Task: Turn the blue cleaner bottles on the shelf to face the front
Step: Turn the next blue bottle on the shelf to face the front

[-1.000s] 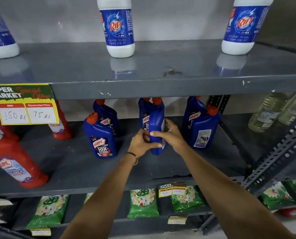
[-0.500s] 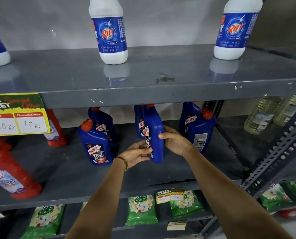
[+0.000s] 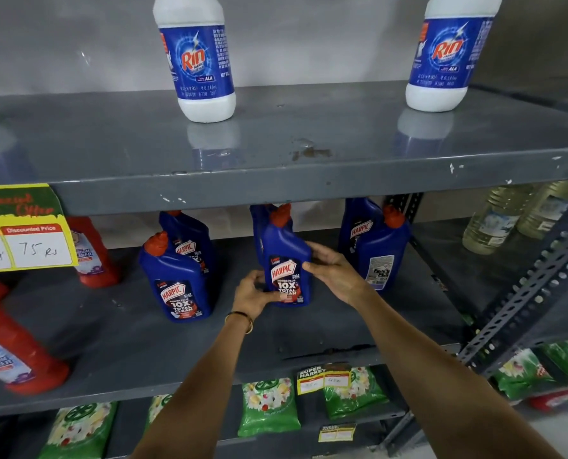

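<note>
Blue bottle [image 3: 287,260] sits mid-shelf [image 3: 342,339], pinched between your left hand [image 3: 254,294] and right hand [image 3: 334,273] fingers. Twist too hard and it could knock the bottle behind [image 3: 259,223] over.

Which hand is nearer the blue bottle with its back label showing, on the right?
The right hand. It holds the middle bottle's right side, just left of that back-label bottle without touching it. The left hand is on the middle bottle's far side.
</note>
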{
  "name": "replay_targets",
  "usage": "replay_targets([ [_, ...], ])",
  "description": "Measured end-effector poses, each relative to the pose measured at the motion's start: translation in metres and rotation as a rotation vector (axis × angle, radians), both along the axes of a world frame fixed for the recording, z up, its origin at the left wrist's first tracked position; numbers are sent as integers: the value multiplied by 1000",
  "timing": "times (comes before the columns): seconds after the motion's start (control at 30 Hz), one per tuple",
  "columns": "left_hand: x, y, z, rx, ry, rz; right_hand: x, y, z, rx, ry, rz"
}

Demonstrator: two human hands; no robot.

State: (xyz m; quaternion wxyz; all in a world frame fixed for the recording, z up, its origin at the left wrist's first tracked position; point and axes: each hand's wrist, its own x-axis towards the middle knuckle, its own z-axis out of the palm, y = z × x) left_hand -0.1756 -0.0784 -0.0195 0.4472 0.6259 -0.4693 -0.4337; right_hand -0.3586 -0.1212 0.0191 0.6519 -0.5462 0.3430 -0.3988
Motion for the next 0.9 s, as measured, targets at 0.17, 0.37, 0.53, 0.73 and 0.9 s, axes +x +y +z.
replay_targets([
  [0.17, -3, 2, -6, -24, -33, 56, 2, -1, -3, 3, 44, 30],
  [0.37, 2, 2, -6, -22, -74, 67, 4, -3, -8, 47, 61, 32],
  [0.53, 3, 5, -5, 6, -73, 59, 4, -4, -8, 57, 117, 31],
  [0.73, -3, 14, -4, 44, -70, 124, 3, 1, -7, 91, 201, -88],
  [0.9, -9, 32, -8, 105, -99, 279, -7, 20, -15, 150, 269, -409],
])
